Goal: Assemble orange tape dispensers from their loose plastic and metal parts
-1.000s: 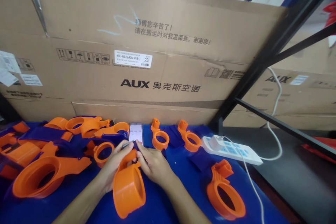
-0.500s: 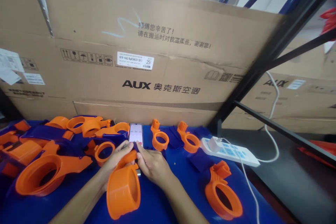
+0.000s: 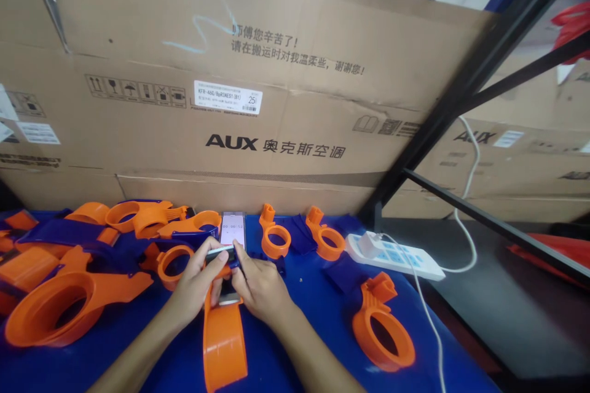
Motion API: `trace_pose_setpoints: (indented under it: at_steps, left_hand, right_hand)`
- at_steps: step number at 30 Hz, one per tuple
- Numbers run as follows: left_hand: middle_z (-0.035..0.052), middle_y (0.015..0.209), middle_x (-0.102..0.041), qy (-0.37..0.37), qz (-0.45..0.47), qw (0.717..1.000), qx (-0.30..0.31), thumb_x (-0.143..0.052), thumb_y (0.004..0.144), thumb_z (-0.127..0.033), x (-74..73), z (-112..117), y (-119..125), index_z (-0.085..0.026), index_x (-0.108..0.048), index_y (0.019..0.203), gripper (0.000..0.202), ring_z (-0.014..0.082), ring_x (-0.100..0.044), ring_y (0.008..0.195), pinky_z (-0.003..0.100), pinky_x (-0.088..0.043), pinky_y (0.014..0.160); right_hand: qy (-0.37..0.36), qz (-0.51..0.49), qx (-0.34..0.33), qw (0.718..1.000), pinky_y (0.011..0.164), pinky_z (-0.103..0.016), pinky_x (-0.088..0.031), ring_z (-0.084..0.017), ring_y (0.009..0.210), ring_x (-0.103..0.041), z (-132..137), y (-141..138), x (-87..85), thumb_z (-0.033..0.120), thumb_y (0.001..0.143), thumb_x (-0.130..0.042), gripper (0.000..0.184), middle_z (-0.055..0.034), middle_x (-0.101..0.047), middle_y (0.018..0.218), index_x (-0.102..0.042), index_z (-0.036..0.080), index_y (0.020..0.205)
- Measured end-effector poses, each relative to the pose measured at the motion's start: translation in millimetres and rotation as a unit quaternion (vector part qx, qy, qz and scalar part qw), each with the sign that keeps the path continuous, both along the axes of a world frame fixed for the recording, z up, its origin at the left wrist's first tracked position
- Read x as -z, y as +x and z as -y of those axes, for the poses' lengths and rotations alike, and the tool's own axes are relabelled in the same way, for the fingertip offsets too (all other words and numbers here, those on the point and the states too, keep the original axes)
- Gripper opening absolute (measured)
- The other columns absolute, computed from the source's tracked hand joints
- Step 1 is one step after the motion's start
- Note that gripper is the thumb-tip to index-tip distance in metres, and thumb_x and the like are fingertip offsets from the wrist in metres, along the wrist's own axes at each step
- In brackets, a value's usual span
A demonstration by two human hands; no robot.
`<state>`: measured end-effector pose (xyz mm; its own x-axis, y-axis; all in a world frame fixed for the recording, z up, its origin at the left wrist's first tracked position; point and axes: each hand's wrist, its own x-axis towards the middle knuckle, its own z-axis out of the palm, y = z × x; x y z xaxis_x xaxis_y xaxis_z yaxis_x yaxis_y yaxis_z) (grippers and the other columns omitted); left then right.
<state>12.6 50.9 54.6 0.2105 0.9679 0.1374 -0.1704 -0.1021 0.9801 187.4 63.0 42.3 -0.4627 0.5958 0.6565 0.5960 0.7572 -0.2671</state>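
Both my hands grip one orange plastic tape dispenser (image 3: 224,338) that stands on edge on the blue tabletop (image 3: 286,356). My left hand (image 3: 196,285) pinches its top from the left, and my right hand (image 3: 260,285) pinches it from the right. Between my fingertips sits a small serrated metal blade (image 3: 220,250) at the dispenser's upper end. A phone (image 3: 232,228) with a timer on its screen lies just beyond my fingers.
Several orange dispenser bodies (image 3: 59,313) and dark blue parts (image 3: 69,232) pile up at the left. Two small orange rings (image 3: 275,239) and another dispenser (image 3: 382,331) lie to the right. A white power strip (image 3: 391,255) with cable sits near the table's right edge. Cardboard boxes (image 3: 276,104) wall the back.
The orange dispenser has turned from face-on to edge-on between my hands. My fingers have shifted up to its top end, where the metal blade now shows.
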Motion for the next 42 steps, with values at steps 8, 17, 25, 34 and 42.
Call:
trace_pose_setpoints:
  at_steps: [8,17,25,34,42]
  left_hand:
    - [-0.0097,0.038,-0.047,-0.06,0.079,0.994,0.052,-0.053,0.1,-0.049,-4.2,0,-6,-0.024,-0.052,0.089,0.027,0.0077,-0.033,0.028,0.017,-0.029,0.037]
    - [-0.0033,0.07,-0.068,-0.072,0.069,0.995,-0.009,-0.061,0.095,-0.044,-10.5,-2,-6,-0.025,-0.053,0.1,0.022,0.0062,-0.044,0.035,0.018,-0.036,0.039]
    - [-0.0053,0.058,-0.06,-0.063,0.0,0.998,0.004,-0.063,0.093,-0.05,2.7,-7,-9,-0.024,-0.057,0.1,0.027,0.0089,-0.045,0.035,0.021,-0.039,0.04]
    - [-0.0102,0.045,-0.05,-0.029,-0.074,0.997,0.018,-0.06,0.094,-0.052,3.4,-6,-6,-0.025,-0.054,0.113,0.033,0.0106,-0.045,0.035,0.02,-0.039,0.043]
    - [-0.01,0.047,-0.05,-0.054,-0.046,0.997,0.009,-0.057,0.094,-0.057,2.4,-7,-5,-0.025,-0.052,0.114,0.038,0.0095,-0.041,0.034,0.019,-0.032,0.039]
  right_hand:
    - [-0.093,-0.144,-0.024,0.985,0.059,-0.026,-0.051,-0.015,0.055,-0.06,0,2,-13.0,0.033,0.11,-0.025,0.053,-0.0044,-0.066,0.066,-0.073,0.017,0.099]
    - [-0.186,-0.093,0.165,0.964,0.049,-0.023,-0.028,-0.012,0.05,-0.043,-31,69,-47.3,0.025,0.088,-0.06,0.026,0.0043,-0.048,0.053,-0.057,0.02,0.062]
    - [-0.232,0.107,0.176,0.951,0.053,-0.025,-0.023,-0.015,0.056,-0.056,-20,78,-53.0,0.013,0.079,-0.069,0.011,0.0018,-0.063,0.062,-0.069,0.024,0.081]
    - [-0.198,-0.093,-0.026,0.975,0.061,-0.025,-0.045,-0.014,0.064,-0.056,-8,31,-46.7,0.033,0.093,-0.065,0.031,-0.0003,-0.065,0.081,-0.062,0.021,0.121]
    - [-0.272,-0.191,-0.07,0.94,0.051,-0.022,-0.045,-0.01,0.056,-0.053,-9,8,-28.4,0.036,0.097,-0.063,0.031,-0.0016,-0.069,0.086,-0.063,0.021,0.124]
